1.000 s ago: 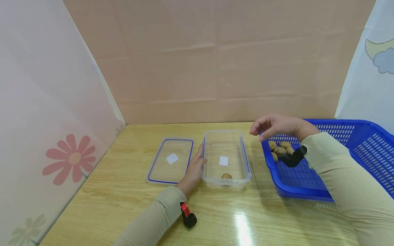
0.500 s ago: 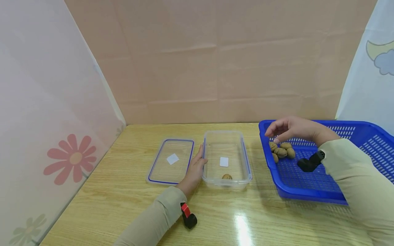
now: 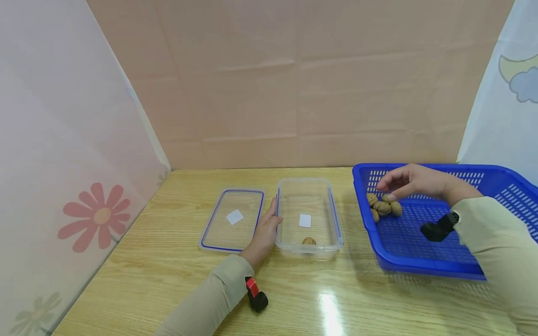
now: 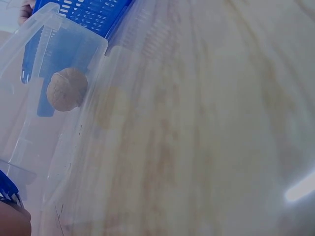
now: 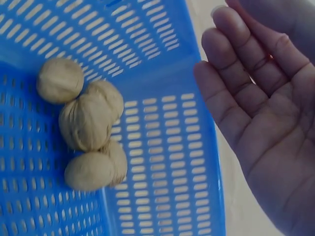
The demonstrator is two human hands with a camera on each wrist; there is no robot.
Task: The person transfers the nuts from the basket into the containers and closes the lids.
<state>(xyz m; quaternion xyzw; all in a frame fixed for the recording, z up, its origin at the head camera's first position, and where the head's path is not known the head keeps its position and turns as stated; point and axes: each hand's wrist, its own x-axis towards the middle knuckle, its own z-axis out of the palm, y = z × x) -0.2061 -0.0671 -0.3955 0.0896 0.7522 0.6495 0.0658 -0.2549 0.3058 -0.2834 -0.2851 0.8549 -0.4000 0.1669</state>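
Observation:
My left hand (image 3: 263,233) rests against the left side of a clear plastic food container (image 3: 313,198), its fingers stretched along the wall. One walnut (image 3: 308,241) lies inside near the front; the left wrist view shows this walnut (image 4: 68,89) through the container's wall. Above the left end of a blue plastic basket (image 3: 412,268), my right hand (image 3: 424,181) hovers palm down with loosely bent fingers. Several walnuts (image 5: 86,123) are clustered in the basket's corner just under it. In the right wrist view, the palm (image 5: 275,128) holds nothing and stands apart from the nuts.
Left of the container, its clear lid (image 3: 222,233) with a blue seal lies flat on the wooden table (image 3: 168,233). A white label (image 3: 305,220) shows in the container. A brown backdrop (image 3: 252,93) stands behind the table.
My right hand has moved right, from between the container and the basket to over the walnuts, and slightly lower. The left hand and the container have stayed put.

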